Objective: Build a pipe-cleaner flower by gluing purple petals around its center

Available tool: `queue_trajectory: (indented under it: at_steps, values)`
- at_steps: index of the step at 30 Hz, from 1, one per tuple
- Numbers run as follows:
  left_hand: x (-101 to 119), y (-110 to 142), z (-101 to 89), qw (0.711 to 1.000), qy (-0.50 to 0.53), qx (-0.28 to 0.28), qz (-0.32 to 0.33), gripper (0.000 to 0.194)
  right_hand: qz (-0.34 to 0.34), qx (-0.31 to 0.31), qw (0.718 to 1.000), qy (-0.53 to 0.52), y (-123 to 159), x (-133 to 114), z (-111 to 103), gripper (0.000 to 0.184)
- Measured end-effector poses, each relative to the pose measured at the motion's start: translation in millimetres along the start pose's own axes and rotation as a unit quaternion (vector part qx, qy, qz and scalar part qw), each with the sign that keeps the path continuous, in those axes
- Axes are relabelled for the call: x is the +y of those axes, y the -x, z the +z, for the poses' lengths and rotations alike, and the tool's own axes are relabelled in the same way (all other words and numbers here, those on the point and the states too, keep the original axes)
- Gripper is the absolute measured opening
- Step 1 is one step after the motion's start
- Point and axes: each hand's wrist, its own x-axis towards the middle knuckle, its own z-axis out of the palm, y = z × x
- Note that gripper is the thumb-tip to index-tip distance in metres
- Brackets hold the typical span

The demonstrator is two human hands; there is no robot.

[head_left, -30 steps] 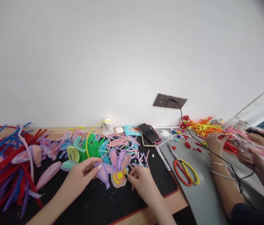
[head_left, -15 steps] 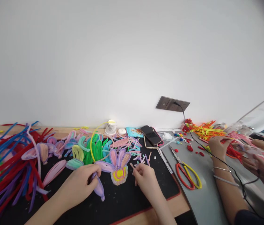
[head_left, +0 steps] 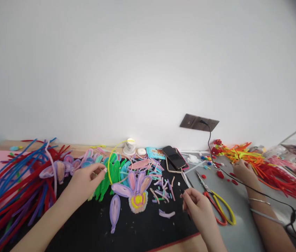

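Observation:
My left hand point(head_left: 89, 180) hovers over the left part of the black mat point(head_left: 85, 231), beside green fuzzy pipe-cleaner leaves point(head_left: 114, 173). Its thumb and fingers are drawn together; whether something small is between them I cannot make out. Below it a loose purple petal point(head_left: 114, 211) lies flat. To its right is a flower piece with purple and pink petals point(head_left: 134, 182) and a yellow, fuzzy-edged centre point(head_left: 139, 201). My right hand point(head_left: 197, 206), near the mat's right side, is closed on a thin dark thing point(head_left: 182, 191), mostly hidden by the fingers. A lilac offcut point(head_left: 167, 213) lies left of it.
Red-and-yellow-handled scissors point(head_left: 225, 210) lie right of my right hand. Pipe cleaners point(head_left: 32, 182) heap at left. Phones point(head_left: 174, 158) and a paper cup point(head_left: 129, 147) stand near the wall. A co-worker's hand point(head_left: 244, 173) reaches in at right, near a black cable point(head_left: 255, 189).
My left hand has let go of the purple petal, which now lies on the mat, and has moved up and left. My right hand has moved right and now holds something dark; the view has shifted.

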Motion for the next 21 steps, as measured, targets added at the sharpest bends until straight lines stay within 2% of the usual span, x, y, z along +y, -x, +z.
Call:
queue_trajectory:
  at_steps: [1,3,5,10,14,16,18,21]
  values:
    - [2.2,-7.4,-1.0,0.999,-0.044,-0.026,-0.013,0.032,0.0,-0.002,1.0,-0.004,0.0,2.4,0.0,0.025]
    - [8.2,-21.0,1.3,0.983,-0.138,-0.113,-0.043,0.037,-0.002,-0.008,1.0,-0.01,-0.2,6.5,1.7,0.026]
    - [14.5,-31.1,8.3,0.975,-0.164,-0.14,-0.053,0.038,-0.004,-0.014,1.0,-0.014,-0.5,8.9,4.1,0.026]
    - [29.0,-39.4,25.2,0.972,-0.208,-0.099,-0.049,0.02,-0.004,-0.015,1.0,-0.017,-3.4,13.5,3.4,0.03]
    - [36.8,-41.4,22.8,0.978,-0.2,-0.062,-0.019,0.016,0.002,-0.018,1.0,-0.018,-6.6,25.0,-3.6,0.03]
    - [37.5,-45.0,20.3,0.986,-0.158,-0.046,-0.001,0.016,0.005,-0.018,1.0,-0.024,-7.3,31.7,-6.4,0.03]
    - [36.8,-49.4,19.5,0.994,-0.097,-0.056,-0.001,0.015,0.009,-0.02,0.999,-0.029,-7.2,36.7,-8.0,0.03]
    - [36.4,-54.3,20.1,0.994,-0.032,-0.102,-0.023,0.023,0.014,-0.024,0.999,-0.035,-6.2,39.6,-9.3,0.031]
